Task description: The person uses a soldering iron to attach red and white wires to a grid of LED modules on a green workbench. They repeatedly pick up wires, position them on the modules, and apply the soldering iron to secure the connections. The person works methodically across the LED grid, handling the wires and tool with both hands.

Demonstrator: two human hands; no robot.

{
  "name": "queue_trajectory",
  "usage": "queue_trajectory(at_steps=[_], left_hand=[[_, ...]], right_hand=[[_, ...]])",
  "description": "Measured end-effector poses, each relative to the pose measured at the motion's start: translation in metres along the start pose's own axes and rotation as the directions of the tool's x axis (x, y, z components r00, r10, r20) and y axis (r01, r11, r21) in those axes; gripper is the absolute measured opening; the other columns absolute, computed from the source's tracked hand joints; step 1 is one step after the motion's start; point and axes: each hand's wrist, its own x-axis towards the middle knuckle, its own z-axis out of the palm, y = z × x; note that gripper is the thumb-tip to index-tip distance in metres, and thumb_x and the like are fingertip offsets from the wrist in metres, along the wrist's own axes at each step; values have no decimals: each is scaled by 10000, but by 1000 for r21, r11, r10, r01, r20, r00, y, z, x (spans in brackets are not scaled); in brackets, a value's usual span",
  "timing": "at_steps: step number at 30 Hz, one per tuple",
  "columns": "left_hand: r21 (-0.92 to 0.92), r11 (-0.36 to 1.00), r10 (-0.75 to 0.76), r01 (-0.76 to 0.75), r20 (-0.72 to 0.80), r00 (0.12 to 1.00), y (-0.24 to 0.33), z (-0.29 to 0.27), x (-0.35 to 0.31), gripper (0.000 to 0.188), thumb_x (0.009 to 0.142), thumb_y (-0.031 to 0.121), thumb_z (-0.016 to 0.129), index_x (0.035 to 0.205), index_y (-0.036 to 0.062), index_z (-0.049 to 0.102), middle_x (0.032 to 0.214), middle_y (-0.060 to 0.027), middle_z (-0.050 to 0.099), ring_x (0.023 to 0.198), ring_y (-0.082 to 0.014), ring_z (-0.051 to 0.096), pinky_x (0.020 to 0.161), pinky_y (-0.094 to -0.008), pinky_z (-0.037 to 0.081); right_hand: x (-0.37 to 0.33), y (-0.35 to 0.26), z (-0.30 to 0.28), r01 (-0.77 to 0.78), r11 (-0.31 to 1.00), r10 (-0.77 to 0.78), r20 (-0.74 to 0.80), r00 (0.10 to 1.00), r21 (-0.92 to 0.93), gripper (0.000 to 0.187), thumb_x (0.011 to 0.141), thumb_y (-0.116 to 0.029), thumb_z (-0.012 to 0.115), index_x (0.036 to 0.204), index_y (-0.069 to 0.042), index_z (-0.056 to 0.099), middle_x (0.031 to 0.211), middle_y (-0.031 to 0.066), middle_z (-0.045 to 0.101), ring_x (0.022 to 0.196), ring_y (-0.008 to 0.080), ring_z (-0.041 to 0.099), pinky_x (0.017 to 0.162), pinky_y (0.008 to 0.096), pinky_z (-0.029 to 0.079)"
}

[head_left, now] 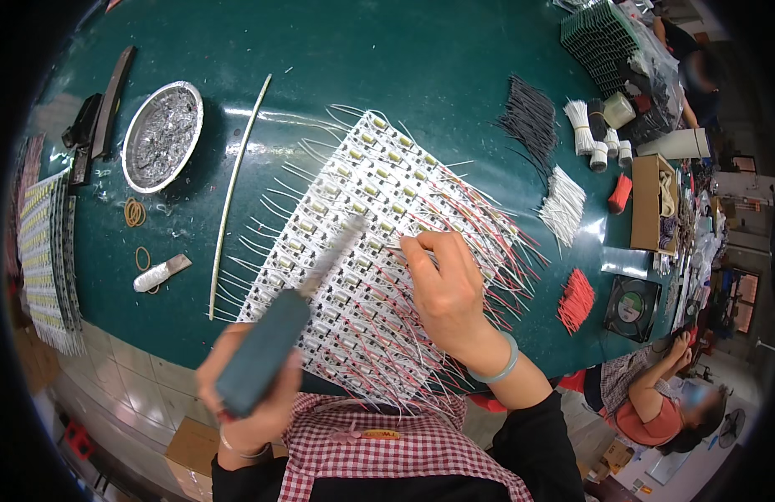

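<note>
My left hand (pixel 274 410) is wrapped round the dark teal handle of a soldering iron (pixel 266 351). Its metal tip, smeared by motion, hangs over the middle of a panel of white circuit boards (pixel 320 276). My right hand (pixel 449 289) is just right of that tip, with thumb and forefinger pinched on what looks like a thin wire (pixel 394 247). Small yellowish and black parts sit in rows across the panel. White wires stick out along its left side, while red and white wires (pixel 488 226) fan out on the right and near edges.
Leftward lie a pale thin rod (pixel 239 197), a silvery bowl of metal scraps (pixel 162 136), rubber bands (pixel 135 212) and more boards (pixel 48 259). To the right are black (pixel 530 125), white (pixel 562 205) and red wires (pixel 577 299), a fan (pixel 633 307), a cardboard box (pixel 647 201) and a co-worker (pixel 655 410).
</note>
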Motion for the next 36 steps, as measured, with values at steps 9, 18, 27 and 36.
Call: queue_trajectory(at_steps=[9, 18, 27, 36], left_hand=[[591, 806, 297, 30, -448, 843, -71, -133, 49, 225, 857, 48, 719, 1059, -48, 690, 872, -61, 653, 571, -79, 486, 515, -214, 342], [-301, 942, -257, 147, -367, 894, -42, -56, 15, 451, 811, -36, 674, 1245, -68, 556, 1038, -157, 661, 552, -84, 512, 454, -204, 386], [-371, 845, -456, 385, -125, 881, -8, -17, -14, 399, 757, -42, 716, 1147, -49, 628, 967, -116, 671, 598, -98, 562, 503, -212, 423], [-360, 831, -441, 424, 37, 897, -18, -11, -34, 421, 757, -47, 729, 1165, -40, 625, 991, -97, 679, 573, -74, 545, 493, -203, 417]], right_hand=[[3, -4, -2, 11, 999, -10, -19, 1000, 30, 335, 718, 50, 608, 1053, 71, 616, 943, 140, 554, 819, 282, 545, 675, 356, 473], [1, -2, -1, -12, 1000, 12, -24, 1000, 5, 330, 714, 43, 614, 1043, 59, 623, 948, 131, 565, 816, 278, 556, 668, 357, 479], [-13, -3, -28, -79, 997, 79, -40, 996, 7, 344, 689, 92, 605, 1030, 54, 638, 931, 136, 574, 819, 290, 568, 678, 373, 486], [-5, -32, -65, -7, 996, 18, -110, 994, 94, 404, 648, 107, 618, 1047, 65, 665, 905, 136, 610, 774, 281, 563, 640, 354, 472]])
